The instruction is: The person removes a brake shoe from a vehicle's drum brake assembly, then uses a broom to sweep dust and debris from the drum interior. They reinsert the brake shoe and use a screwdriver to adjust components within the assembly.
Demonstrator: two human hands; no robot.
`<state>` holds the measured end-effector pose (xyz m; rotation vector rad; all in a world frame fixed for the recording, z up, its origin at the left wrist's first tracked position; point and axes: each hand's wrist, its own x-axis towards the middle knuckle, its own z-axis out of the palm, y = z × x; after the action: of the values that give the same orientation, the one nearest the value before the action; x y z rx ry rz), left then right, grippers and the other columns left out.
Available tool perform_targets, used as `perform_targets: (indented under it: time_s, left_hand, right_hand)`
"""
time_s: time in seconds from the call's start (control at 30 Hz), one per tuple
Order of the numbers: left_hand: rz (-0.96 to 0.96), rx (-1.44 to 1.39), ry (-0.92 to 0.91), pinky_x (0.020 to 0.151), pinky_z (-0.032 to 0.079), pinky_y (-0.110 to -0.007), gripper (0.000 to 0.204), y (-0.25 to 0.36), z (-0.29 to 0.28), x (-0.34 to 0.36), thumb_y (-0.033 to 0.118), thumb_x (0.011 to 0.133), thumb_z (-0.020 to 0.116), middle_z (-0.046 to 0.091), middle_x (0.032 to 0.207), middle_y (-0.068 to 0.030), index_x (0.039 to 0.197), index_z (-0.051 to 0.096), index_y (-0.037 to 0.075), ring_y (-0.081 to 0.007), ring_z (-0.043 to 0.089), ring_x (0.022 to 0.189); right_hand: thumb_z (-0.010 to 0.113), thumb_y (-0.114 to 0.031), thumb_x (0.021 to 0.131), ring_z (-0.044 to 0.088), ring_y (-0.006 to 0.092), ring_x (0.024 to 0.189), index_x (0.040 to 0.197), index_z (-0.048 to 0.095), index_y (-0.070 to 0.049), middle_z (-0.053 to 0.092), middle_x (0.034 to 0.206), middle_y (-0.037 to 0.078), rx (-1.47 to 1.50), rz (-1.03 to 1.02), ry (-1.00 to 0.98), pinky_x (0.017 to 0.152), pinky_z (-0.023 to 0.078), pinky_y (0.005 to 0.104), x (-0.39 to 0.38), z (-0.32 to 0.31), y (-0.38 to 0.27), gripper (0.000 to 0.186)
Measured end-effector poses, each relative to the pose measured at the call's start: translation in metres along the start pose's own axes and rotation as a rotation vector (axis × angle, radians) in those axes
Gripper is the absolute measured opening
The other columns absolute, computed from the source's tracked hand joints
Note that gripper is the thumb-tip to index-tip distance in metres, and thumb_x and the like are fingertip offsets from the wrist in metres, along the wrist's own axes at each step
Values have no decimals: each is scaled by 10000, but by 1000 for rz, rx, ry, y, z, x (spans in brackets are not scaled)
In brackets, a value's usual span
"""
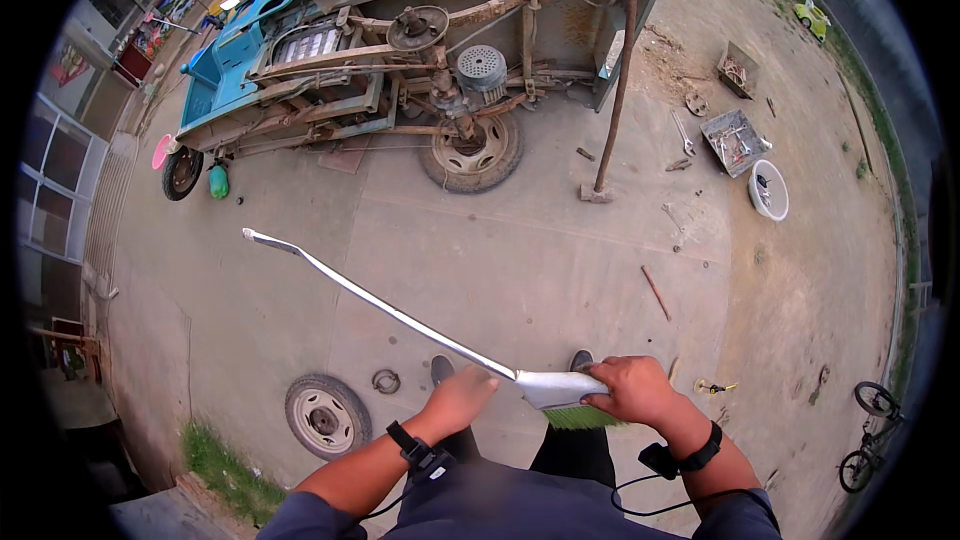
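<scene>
The right hand (pixel 635 388) is shut tight on the wide head (pixel 558 389) of a broom (pixel 395 313). Its fingers go over the top and its thumb is underneath. The left hand (pixel 458 400) is close to the long handle, near where it meets the head. That hand is blurry, so I cannot tell if its fingers are open or closed, or if they touch the handle.

The broom is in front of the person's body, over the shoes. It is long and thin and lies on a slant. The handle tip points away from the person, up and to the left. The head is at the other end, lower and to the right. The green bristles (pixel 582 417) point back toward the person's legs.

A loose wheel (pixel 325 418) lies on the ground (pixel 480 240) to the left, with a small dark ring (pixel 385 381) just beside it. Farther ahead, a blue truck (pixel 430 50) is tipped on its side. A hammer (pixel 597 194) stands on its head near it, with its handle up.
</scene>
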<state>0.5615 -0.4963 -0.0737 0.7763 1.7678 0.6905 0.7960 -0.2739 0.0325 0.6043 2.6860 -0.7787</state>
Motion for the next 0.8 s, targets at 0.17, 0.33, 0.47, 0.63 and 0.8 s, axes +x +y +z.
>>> perform_targets:
  time_s: [0.17, 0.33, 0.47, 0.63, 0.8]
  left_hand:
    - [576, 598, 460, 905, 533, -453, 358, 102, -64, -77, 233, 882, 774, 704, 1100, -145, 1160, 655, 42, -385, 658, 1098]
    - [253, 666, 426, 845, 547, -459, 367, 126, -71, -118, 337, 933, 730, 716, 1061, -159, 1160, 683, 52, -360, 693, 1006]
    - [21, 498, 181, 779, 546, -469, 361, 105, -58, -126, 387, 995, 650, 715, 948, -186, 1131, 686, 54, -394, 694, 904]
    - [-66, 306, 304, 762, 533, -487, 367, 73, -89, -103, 406, 1018, 603, 718, 886, -185, 1090, 683, 55, -403, 692, 863]
    - [-190, 177, 480, 724, 522, -490, 359, 38, -180, -56, 374, 1039, 572, 701, 821, -201, 1078, 674, 31, -418, 676, 805]
  right_hand:
    - [758, -331, 830, 694, 287, 786, 1153, 687, -172, 677, 839, 56, -188, -287, 54, 704, 550, 417, -13, -70, -19, 367]
    - [716, -275, 877, 650, 238, 790, 1165, 705, -195, 628, 812, 14, -393, -560, 186, 719, 510, 383, -15, -130, -41, 299]
    - [607, -188, 904, 612, 217, 761, 1110, 709, -169, 593, 782, 1, -424, -692, 238, 726, 485, 376, 12, -153, -41, 231]
    - [731, -278, 866, 638, 237, 1001, 1302, 657, -203, 660, 1080, 27, -416, -676, 244, 963, 474, 394, 85, -177, -74, 449]
    - [763, -208, 835, 618, 306, 1119, 1365, 614, -153, 639, 1195, 76, -199, -559, 490, 1034, 462, 448, 165, -220, -101, 553]
